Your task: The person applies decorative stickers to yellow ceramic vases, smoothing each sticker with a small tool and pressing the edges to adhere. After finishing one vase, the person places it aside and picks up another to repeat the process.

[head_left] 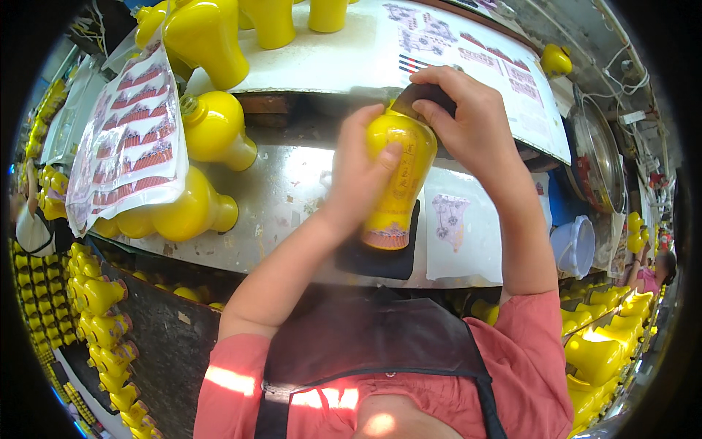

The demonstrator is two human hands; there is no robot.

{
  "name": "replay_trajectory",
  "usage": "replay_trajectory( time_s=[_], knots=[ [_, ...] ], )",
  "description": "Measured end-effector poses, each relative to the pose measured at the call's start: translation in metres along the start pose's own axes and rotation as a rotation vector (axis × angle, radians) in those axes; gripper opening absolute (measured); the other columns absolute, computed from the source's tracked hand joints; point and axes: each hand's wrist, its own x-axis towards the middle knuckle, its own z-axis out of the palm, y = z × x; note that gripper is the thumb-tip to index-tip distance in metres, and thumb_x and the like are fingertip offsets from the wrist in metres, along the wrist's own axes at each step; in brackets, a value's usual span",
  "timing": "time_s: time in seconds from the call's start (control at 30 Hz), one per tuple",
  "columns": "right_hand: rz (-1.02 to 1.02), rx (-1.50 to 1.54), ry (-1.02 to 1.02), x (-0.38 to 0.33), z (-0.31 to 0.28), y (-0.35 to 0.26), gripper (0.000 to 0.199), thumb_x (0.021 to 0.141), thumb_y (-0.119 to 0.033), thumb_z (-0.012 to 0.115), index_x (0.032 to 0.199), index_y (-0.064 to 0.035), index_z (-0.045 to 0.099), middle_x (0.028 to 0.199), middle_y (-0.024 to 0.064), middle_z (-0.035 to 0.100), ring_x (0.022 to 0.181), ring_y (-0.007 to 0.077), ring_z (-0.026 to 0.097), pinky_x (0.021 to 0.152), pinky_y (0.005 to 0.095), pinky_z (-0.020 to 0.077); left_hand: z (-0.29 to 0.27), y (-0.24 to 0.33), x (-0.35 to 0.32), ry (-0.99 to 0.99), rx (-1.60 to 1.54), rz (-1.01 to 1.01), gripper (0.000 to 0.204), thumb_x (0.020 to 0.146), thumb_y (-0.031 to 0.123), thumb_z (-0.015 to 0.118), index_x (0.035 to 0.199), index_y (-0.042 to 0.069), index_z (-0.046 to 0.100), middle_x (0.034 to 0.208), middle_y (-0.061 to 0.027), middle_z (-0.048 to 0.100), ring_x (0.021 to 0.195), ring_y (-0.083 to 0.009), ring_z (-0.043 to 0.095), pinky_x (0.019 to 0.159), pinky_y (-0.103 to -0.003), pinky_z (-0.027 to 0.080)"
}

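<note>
A glossy yellow ceramic bottle [409, 164] stands before me, with dark characters on its front and a patterned decal band round its base. My left hand [360, 172] grips it from the left side, thumb across the front. In my right hand [472, 110] is a dark, flat scraper [433, 99], pinched between thumb and fingers and set against the bottle's shoulder by the neck. Under the bottle's lower end lies a black cloth or pad [398, 265]. Beside it on the metal tabletop [281, 212] is a pale sheet [468, 241] with one purplish decal.
Yellow bottles [219, 128] lie at the left, partly under a sheet of red-brown decals [142, 128]. A raised white board [344, 62] at the back carries more bottles and decals. A pale bucket [574, 245] hangs near the right edge. Rows of yellow bottles [592, 358] flank me.
</note>
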Motion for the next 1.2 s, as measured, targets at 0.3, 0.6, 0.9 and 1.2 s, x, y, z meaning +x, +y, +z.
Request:
replay_trajectory(
  time_s=[0.3, 0.6, 0.9, 1.2],
  knots=[
    [-0.077, -0.120, -0.146, 0.017, 0.006, 0.000, 0.024, 0.087, -0.005, 0.075, 0.111, -0.0021, 0.073, 0.098, 0.0162, 0.074, 0.087, 0.0310, 0.073, 0.080, 0.0355, 0.0581, -0.009, -0.003, -0.003, -0.073, 0.164, 0.050, 0.064, 0.104, 0.032, 0.057, 0.152, -0.004, 0.035, 0.147, -0.0266, 0.047, 0.138, -0.0407, 0.046, 0.118, -0.046, 0.034],
    [0.149, 0.171, -0.084, 0.008, -0.007, 0.011, 0.027, 0.092, -0.007, 0.073, 0.117, 0.0010, 0.072, 0.099, 0.0120, 0.076, 0.087, 0.0189, 0.073, 0.081, 0.0309, 0.0579, -0.010, 0.001, 0.003, -0.041, 0.226, 0.128, 0.084, 0.095, 0.032, 0.070, 0.157, -0.002, 0.025, 0.143, -0.0258, 0.052, 0.132, -0.0412, 0.051, 0.115, -0.047, 0.038],
    [-0.038, -0.055, 0.016, -0.003, 0.010, 0.031, 0.026, 0.092, -0.012, 0.074, 0.115, 0.0000, 0.072, 0.100, 0.0182, 0.076, 0.088, 0.0276, 0.074, 0.080, 0.0330, 0.0582, 0.001, 0.025, 0.029, 0.008, 0.351, -0.082, 0.058, 0.088, 0.023, 0.074, 0.137, -0.001, 0.055, 0.126, -0.0151, 0.059, 0.116, -0.0274, 0.059, 0.102, -0.038, 0.048],
    [-0.263, -0.286, 0.452, -0.041, 0.013, 0.013, 0.022, 0.085, -0.006, 0.072, 0.106, -0.0122, 0.073, 0.083, 0.0103, 0.068, 0.073, 0.0278, 0.068, 0.063, 0.0385, 0.0553, 0.003, 0.017, 0.040, 0.084, 0.140, -0.192, 0.022, 0.100, 0.013, 0.063, 0.116, -0.002, 0.067, 0.110, -0.0055, 0.066, 0.097, -0.0125, 0.063, 0.089, -0.027, 0.052]
  ],
)
